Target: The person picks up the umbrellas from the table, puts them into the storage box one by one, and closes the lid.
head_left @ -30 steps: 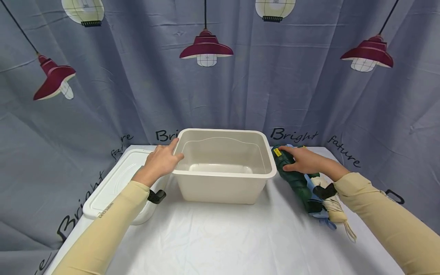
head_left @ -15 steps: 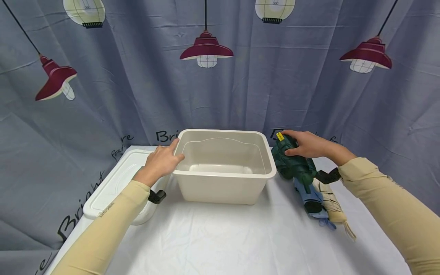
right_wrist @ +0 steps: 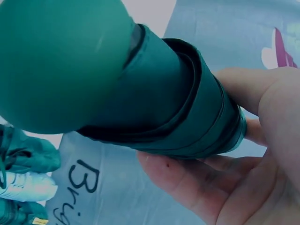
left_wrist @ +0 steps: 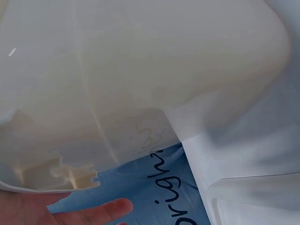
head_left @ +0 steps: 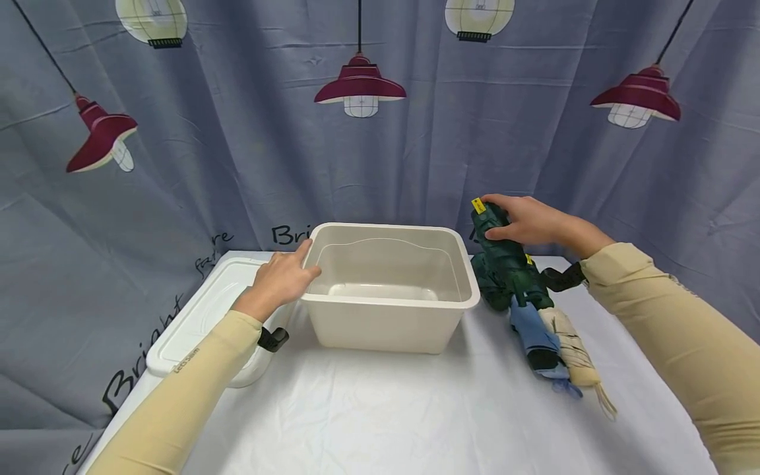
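Right hand (head_left: 528,219), fingers curled round dark-green rolled-fabric umbrella (right_wrist: 154,89), right of beige plastic bin (head_left: 380,326).
Left hand (head_left: 279,282) near-straight on rim (head_left: 386,303): brace lightly; grip snugly, clear blue fabric roll (head_left: 531,330) and tan fabric roll (head_left: 572,349).

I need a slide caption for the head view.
Left hand touching a bin, right hand gripping a green folded umbrella near a blue one and a beige one.

The left hand (head_left: 279,280) and sleeve (head_left: 192,376) partly hide the lid (head_left: 204,300). Marks on the yellow tag (head_left: 477,206) are too small to read. The right wrist view crops the right hand (right_wrist: 269,183) and blurs the green umbrella (right_wrist: 145,91) at its near end; the left wrist view crops the tub (left_wrist: 131,70).
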Demonstrator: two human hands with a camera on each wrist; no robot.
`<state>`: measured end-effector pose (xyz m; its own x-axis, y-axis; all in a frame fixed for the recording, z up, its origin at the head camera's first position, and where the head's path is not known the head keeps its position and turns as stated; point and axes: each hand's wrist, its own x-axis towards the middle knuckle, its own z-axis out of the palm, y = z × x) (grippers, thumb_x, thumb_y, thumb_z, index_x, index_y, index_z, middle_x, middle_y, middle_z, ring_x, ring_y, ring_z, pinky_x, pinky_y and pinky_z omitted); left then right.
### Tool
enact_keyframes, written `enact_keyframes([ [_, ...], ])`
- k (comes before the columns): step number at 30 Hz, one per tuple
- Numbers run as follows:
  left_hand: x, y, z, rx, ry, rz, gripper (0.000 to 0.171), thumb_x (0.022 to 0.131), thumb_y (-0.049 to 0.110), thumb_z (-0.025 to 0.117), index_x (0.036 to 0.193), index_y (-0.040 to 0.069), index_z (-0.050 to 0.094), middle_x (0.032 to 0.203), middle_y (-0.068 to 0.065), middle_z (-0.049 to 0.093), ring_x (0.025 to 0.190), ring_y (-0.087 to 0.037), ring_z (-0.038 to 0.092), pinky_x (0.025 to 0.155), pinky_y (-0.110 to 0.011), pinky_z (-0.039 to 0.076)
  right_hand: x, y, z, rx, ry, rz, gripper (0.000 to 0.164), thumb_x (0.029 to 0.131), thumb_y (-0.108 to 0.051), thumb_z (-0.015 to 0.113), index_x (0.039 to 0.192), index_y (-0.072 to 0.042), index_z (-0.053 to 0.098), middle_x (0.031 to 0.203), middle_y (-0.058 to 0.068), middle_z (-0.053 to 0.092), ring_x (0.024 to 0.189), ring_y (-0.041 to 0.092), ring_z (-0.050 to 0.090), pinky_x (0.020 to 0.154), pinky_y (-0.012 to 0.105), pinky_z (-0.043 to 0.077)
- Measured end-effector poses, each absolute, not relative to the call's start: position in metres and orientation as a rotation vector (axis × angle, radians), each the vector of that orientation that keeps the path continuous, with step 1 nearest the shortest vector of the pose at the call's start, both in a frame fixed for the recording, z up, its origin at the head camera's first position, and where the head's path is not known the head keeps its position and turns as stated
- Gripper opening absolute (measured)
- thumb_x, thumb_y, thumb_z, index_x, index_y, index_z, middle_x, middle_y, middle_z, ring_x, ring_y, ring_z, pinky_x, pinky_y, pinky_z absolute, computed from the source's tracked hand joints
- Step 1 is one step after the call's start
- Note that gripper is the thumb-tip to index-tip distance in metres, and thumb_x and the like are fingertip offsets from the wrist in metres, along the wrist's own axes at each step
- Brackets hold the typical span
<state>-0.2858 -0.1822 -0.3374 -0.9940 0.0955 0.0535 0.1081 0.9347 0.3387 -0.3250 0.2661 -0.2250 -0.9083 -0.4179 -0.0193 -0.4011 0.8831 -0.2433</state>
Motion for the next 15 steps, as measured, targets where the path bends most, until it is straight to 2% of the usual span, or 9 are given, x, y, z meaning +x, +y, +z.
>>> enact_keyframes([
  [4, -0.286, -0.182, -0.337, -0.158, -3.050, -0.537, 0.076, 0.096, 0.050, 0.040, 0.163, 0.023, 0.016, 0.152, -0.022, 0.046, 0.141, -0.045, 0.039, 0.101, -0.064, 0.039, -0.327, 0.258, -0.214, -0.641, 2.984, -0.393, 0.079, 0.096, -0.030, 0.068, 0.159, -0.007, 0.025, 0.128, 0.023, 0.059, 0.102, 0.030, 0.064, 0.086, 0.051, 0.055],
  [15, -0.285, -0.181, -0.337, -0.140, -3.051, -0.539, 0.077, 0.096, 0.052, 0.038, 0.163, 0.022, 0.017, 0.152, -0.022, 0.047, 0.140, -0.044, 0.040, 0.102, -0.063, 0.039, -0.330, 0.224, -0.203, -0.652, 2.990, -0.472, 0.078, 0.096, -0.028, 0.067, 0.159, -0.010, 0.026, 0.130, 0.022, 0.058, 0.101, 0.030, 0.063, 0.083, 0.045, 0.057],
])
